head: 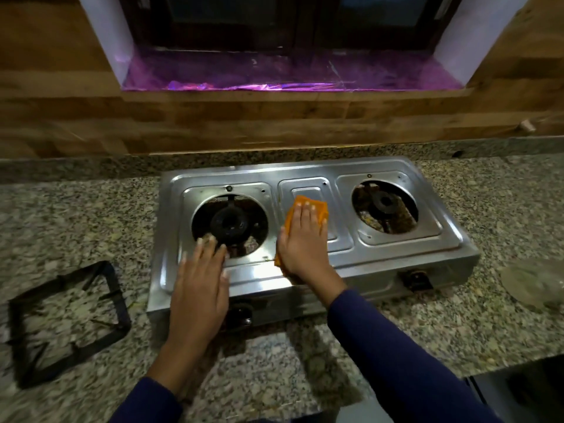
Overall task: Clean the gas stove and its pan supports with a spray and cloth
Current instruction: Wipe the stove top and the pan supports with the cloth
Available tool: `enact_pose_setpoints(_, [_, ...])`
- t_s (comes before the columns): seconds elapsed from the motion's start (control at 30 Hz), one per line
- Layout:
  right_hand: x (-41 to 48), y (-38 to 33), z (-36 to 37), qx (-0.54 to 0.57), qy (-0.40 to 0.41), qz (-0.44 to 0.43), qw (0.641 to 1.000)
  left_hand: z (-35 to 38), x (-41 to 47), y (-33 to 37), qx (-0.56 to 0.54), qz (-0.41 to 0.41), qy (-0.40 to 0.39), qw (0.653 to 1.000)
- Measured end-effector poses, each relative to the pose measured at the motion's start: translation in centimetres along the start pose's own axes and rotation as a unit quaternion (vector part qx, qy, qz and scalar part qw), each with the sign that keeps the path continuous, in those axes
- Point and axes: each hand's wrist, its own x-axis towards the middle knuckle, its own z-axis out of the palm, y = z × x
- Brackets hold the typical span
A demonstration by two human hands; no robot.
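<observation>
A steel two-burner gas stove stands on the granite counter, both pan supports off it. My right hand lies flat on an orange cloth, pressing it onto the stove's middle panel. My left hand rests flat, fingers apart, on the stove's front left, fingertips at the rim of the left burner. The right burner sits in a dirty opening. A black square pan support lies on the counter to the left of the stove. No spray bottle is in view.
The granite counter runs around the stove, with a wood-panelled wall and a window sill behind. A clear, blurred object lies at the right edge. A dark edge shows at the bottom right.
</observation>
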Motion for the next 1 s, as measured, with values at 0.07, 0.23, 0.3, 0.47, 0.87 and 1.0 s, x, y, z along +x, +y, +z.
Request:
enact_pose_setpoints(0.07, [3.3,-2.3,0.9,0.001,0.028,0.035,0.999,-1.4,-0.2,-3.0,0.048,-0.039,0.011,0.998])
enact_pose_setpoints(0.23, [11.1,-4.3,1.3,0.031,0.066,0.095,0.993,-2.8,-1.7,-7.7,0.013,-0.128,-0.020,0.992])
enact_pose_setpoints(0.3, [13.4,-5.3,1.5,0.020,0.066,0.085,0.994,-2.9,-2.0,-8.2,-0.062,-0.137,-0.033,0.988])
enact_pose_setpoints(0.47, [16.6,-8.1,2.0,-0.021,0.024,-0.052,0.998,-2.6,-2.1,-8.3,-0.149,-0.131,-0.031,0.980])
enact_pose_setpoints(0.87, [9.5,-19.9,5.8,0.021,-0.087,-0.269,0.959,-3.0,-2.5,-9.8,-0.312,-0.176,-0.063,0.931])
enact_pose_setpoints(1.0, [2.5,-19.0,5.7,0.043,-0.092,-0.291,0.951,-5.3,-1.8,-9.8,-0.395,-0.253,-0.003,0.883])
